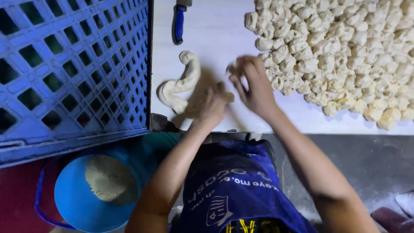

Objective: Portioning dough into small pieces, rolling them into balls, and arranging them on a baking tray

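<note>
A blue bucket (77, 198) holds a dough lump (110, 179). On the white table (215, 39), the left hand (212, 105) clenches the dough rope (181, 84); the right hand (254, 84) pinches a small piece. Beyond: dough pieces (345, 47), a blue crate (69, 69), a blue-handled knife (178, 23).

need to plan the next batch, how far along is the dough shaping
Done: a big heap of shaped dough pieces covers the white table. In hand: left hand and right hand work a small piece. Left: a dough rope and dough in the blue tub.
</note>
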